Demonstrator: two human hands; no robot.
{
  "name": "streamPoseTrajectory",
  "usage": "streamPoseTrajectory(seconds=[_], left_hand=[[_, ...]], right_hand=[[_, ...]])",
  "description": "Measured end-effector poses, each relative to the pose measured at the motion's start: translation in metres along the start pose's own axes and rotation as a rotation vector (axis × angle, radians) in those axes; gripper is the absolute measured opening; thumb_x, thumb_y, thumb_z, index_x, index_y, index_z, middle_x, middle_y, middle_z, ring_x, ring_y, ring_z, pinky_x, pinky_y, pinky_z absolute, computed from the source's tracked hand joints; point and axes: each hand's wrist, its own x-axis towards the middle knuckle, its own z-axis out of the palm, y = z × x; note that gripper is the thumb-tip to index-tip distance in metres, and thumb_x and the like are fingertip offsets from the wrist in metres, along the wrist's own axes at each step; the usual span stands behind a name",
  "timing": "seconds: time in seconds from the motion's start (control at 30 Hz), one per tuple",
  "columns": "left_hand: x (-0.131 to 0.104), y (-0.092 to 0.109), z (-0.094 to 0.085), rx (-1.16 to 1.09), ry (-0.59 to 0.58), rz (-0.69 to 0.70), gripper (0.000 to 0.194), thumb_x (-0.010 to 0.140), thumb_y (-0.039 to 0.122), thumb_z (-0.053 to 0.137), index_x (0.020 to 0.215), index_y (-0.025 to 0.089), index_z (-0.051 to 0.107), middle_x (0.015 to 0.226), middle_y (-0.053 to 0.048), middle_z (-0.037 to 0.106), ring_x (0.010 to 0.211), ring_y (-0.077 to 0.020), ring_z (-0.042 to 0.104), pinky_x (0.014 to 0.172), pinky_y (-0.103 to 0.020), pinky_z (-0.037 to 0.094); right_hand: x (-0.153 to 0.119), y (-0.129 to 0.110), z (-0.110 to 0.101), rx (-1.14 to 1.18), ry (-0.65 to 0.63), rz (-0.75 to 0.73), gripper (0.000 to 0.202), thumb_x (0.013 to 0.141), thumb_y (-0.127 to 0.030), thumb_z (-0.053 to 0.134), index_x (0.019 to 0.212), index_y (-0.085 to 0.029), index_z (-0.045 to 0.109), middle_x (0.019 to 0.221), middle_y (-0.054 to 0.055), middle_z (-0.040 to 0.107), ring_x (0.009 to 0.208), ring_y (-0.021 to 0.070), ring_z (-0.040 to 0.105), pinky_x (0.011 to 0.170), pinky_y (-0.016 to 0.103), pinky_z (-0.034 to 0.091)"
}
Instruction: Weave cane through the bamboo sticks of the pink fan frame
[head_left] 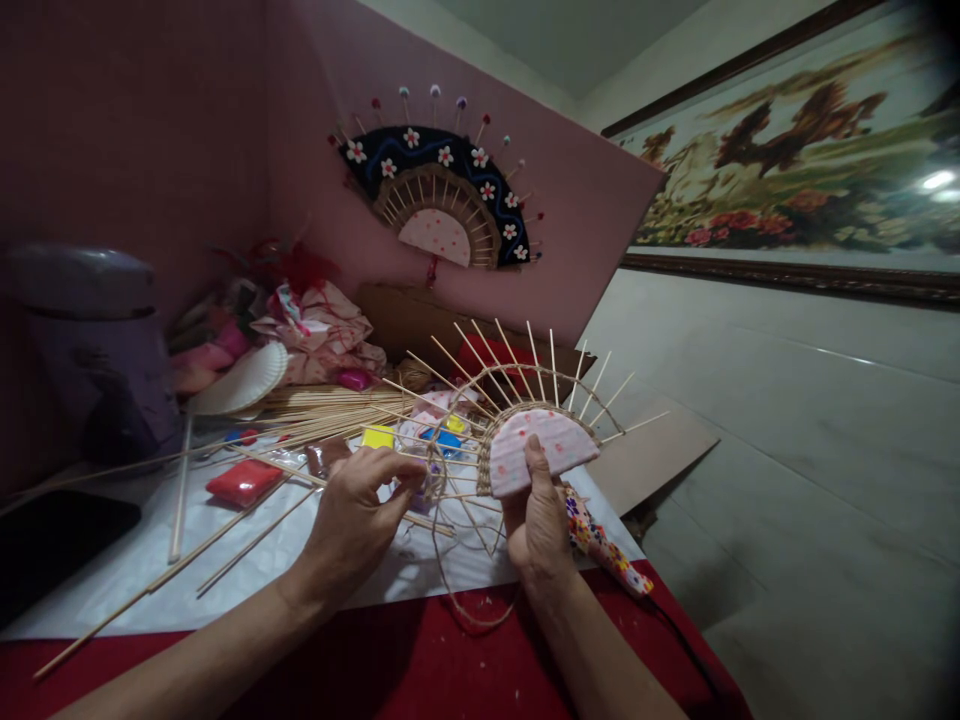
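Observation:
A half-round piece covered in pink spotted cloth [551, 447] has thin wooden sticks fanning out from its curved edge. My right hand [541, 520] grips it from below, thumb on the front of the cloth. Brown twine [480, 622] is woven round the curve, arches loosely across the sticks and hangs in a loop below. At the fan's left side, my left hand [371, 515] is closed with thumb and fingertips together beside the twine; what it pinches is too small to make out.
A finished dark flowered fan [442, 190] hangs on the pink board. Loose sticks [330, 408], a red packet [244, 482], a yellow packet [378, 437] and a paper plate [247, 385] lie left. A patterned tool [607, 545] with a cable sits right.

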Motion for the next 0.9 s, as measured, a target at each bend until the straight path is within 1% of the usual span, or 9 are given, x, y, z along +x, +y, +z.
streamPoseTrajectory(seconds=[0.1, 0.2, 0.3, 0.43, 0.53, 0.67, 0.77, 0.9], left_hand=[[0.0003, 0.0012, -0.0006, 0.036, -0.017, 0.023, 0.014, 0.08, 0.017, 0.055, 0.082, 0.023, 0.067, 0.079, -0.002, 0.069, 0.078, -0.0199, 0.057, 0.072, -0.038, 0.04], [0.0006, 0.0027, -0.0006, 0.071, -0.028, 0.014, 0.013, 0.081, 0.017, 0.053, 0.081, 0.021, 0.066, 0.077, -0.003, 0.068, 0.076, -0.0202, 0.057, 0.071, -0.038, 0.039], [0.0009, 0.0032, -0.0004, 0.055, 0.003, -0.009, 0.014, 0.081, 0.018, 0.051, 0.081, 0.019, 0.066, 0.079, -0.004, 0.069, 0.077, -0.0204, 0.058, 0.073, -0.039, 0.041], [0.0014, 0.0037, -0.0015, 0.035, 0.006, -0.035, 0.015, 0.08, 0.023, 0.055, 0.08, 0.018, 0.069, 0.075, -0.004, 0.07, 0.07, -0.0189, 0.058, 0.069, -0.037, 0.043], [0.0015, 0.0043, -0.0022, -0.016, -0.019, -0.1, 0.016, 0.08, 0.026, 0.056, 0.079, 0.019, 0.07, 0.075, -0.004, 0.071, 0.068, -0.018, 0.06, 0.065, -0.035, 0.045], [0.0017, 0.003, -0.0012, -0.075, -0.026, -0.216, 0.016, 0.078, 0.029, 0.058, 0.081, 0.02, 0.071, 0.08, -0.004, 0.073, 0.074, -0.0192, 0.064, 0.068, -0.034, 0.048], [0.0022, 0.002, -0.0002, -0.105, -0.018, -0.234, 0.015, 0.076, 0.028, 0.06, 0.078, 0.02, 0.072, 0.079, -0.004, 0.073, 0.075, -0.0194, 0.065, 0.069, -0.034, 0.05], [0.0035, 0.003, -0.0003, -0.122, -0.015, -0.239, 0.014, 0.074, 0.027, 0.061, 0.077, 0.021, 0.072, 0.078, -0.004, 0.074, 0.073, -0.0194, 0.066, 0.068, -0.034, 0.05]], right_hand=[[-0.0005, -0.0009, 0.0005, 0.03, 0.001, -0.003, 0.045, 0.065, -0.031, 0.077, 0.107, -0.022, 0.064, 0.092, -0.002, 0.072, 0.072, 0.0093, 0.066, 0.062, 0.017, 0.053], [0.0001, -0.0008, 0.0002, 0.033, 0.003, 0.001, 0.046, 0.065, -0.031, 0.077, 0.107, -0.021, 0.064, 0.091, -0.002, 0.072, 0.072, 0.0093, 0.066, 0.062, 0.017, 0.053], [0.0014, -0.0001, -0.001, 0.036, 0.001, 0.001, 0.044, 0.066, -0.032, 0.077, 0.106, -0.021, 0.065, 0.091, -0.002, 0.072, 0.073, 0.0093, 0.066, 0.064, 0.017, 0.053], [0.0014, 0.0003, -0.0016, 0.024, -0.004, -0.006, 0.041, 0.067, -0.031, 0.075, 0.105, -0.02, 0.064, 0.09, -0.002, 0.072, 0.072, 0.0097, 0.065, 0.064, 0.019, 0.053], [-0.0004, -0.0002, -0.0005, 0.015, -0.018, -0.029, 0.039, 0.068, -0.033, 0.075, 0.104, -0.021, 0.064, 0.091, -0.002, 0.072, 0.075, 0.0099, 0.065, 0.065, 0.019, 0.052], [-0.0022, -0.0005, 0.0002, 0.051, -0.046, -0.063, 0.033, 0.068, -0.033, 0.075, 0.098, -0.022, 0.065, 0.087, -0.004, 0.071, 0.075, 0.0092, 0.065, 0.066, 0.019, 0.052], [-0.0023, 0.0003, -0.0002, 0.064, -0.042, -0.07, 0.027, 0.068, -0.033, 0.075, 0.09, -0.021, 0.065, 0.081, -0.005, 0.069, 0.073, 0.009, 0.064, 0.066, 0.019, 0.051], [-0.003, 0.0007, 0.0004, 0.068, -0.064, -0.092, 0.023, 0.068, -0.033, 0.076, 0.084, -0.021, 0.064, 0.076, -0.006, 0.067, 0.074, 0.0088, 0.063, 0.07, 0.02, 0.051]])
